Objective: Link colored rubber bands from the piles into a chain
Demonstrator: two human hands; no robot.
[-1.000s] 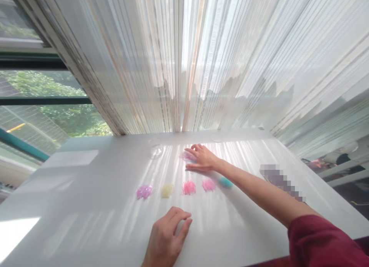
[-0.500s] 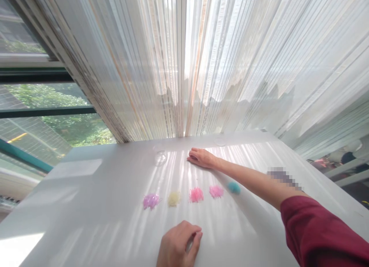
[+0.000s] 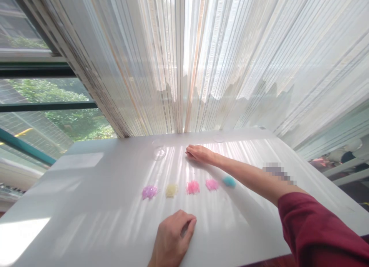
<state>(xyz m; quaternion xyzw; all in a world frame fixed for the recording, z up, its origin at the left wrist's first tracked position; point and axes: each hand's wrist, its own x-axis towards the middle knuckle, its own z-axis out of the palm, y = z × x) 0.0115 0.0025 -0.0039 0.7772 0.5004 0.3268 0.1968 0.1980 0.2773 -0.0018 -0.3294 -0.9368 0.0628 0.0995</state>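
Low in the view, my left hand (image 3: 174, 234) rests at the near part of the white table (image 3: 95, 198). Its fingers are curled, thumb and forefinger meet in a loop, and nothing shows in it. My right hand (image 3: 198, 153) reaches to the far side with its fingers closed together; whatever they may hold is hidden. Between the hands lies a row of small piles: purple (image 3: 149, 191), pale yellow (image 3: 171, 190), coral pink (image 3: 193, 187), light pink (image 3: 212, 184) and teal (image 3: 229, 181). Left of my right hand sits a clear round dish (image 3: 159, 153).
Another faint clear round piece (image 3: 219, 140) lies near the far edge. A pixelated dark object (image 3: 278, 171) is beyond my right forearm. Striped sheer curtains (image 3: 178, 67) hang behind the table, with a window (image 3: 57, 90) at the left.
The view has shifted slightly, so the table, piles and both hands sit a little higher in the picture. My hands keep nearly the same pose, and the piles look unchanged.
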